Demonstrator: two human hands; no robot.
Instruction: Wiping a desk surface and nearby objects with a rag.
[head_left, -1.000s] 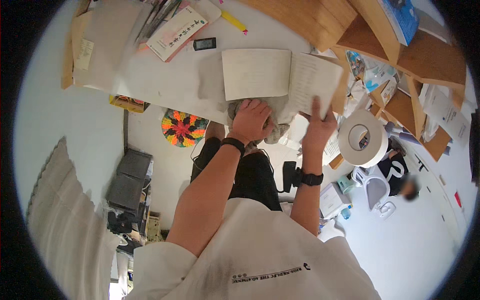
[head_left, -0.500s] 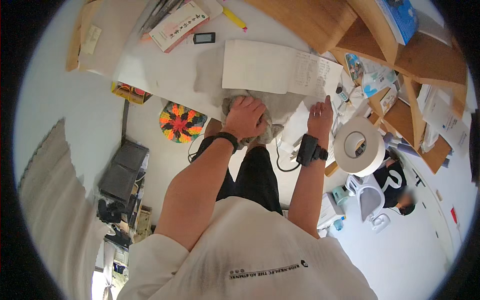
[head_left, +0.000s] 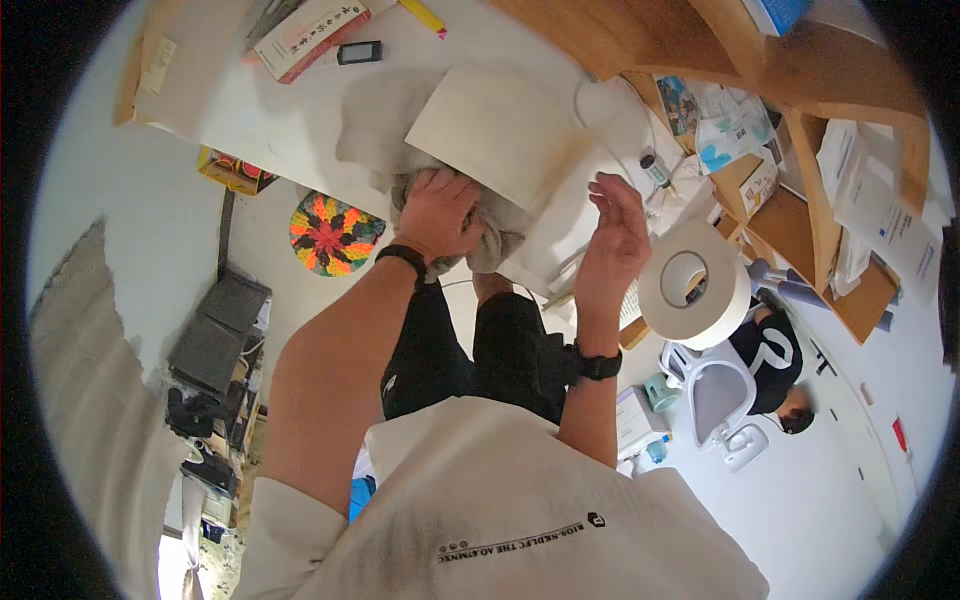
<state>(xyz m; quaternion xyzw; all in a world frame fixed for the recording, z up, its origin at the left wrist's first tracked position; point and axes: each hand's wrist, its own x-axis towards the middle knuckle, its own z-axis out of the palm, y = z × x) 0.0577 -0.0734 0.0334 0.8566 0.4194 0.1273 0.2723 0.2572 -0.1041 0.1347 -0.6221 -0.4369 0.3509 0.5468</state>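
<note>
My left hand is closed around a bunched grey cloth at the desk's near edge. Just beyond it lies a notebook, its pale, blank-looking surface slanting across the desk, blurred at the right. My right hand is raised to the right of the notebook, apart from it. Its fingers stretch away from me, slightly bent, with nothing visible in them. A grey patch darkens the white desktop left of the notebook; whether it is wet or shadow I cannot tell.
A red-and-white box, a small black device and a yellow marker lie at the far left. A small dark bottle and wooden shelves are right, above a large white ring-shaped object. A person in black is farther right.
The notebook lay open with handwriting on its right page; now one blank-looking surface shows, turned at an angle. My right hand has drawn back from its edge. The view has shifted.
</note>
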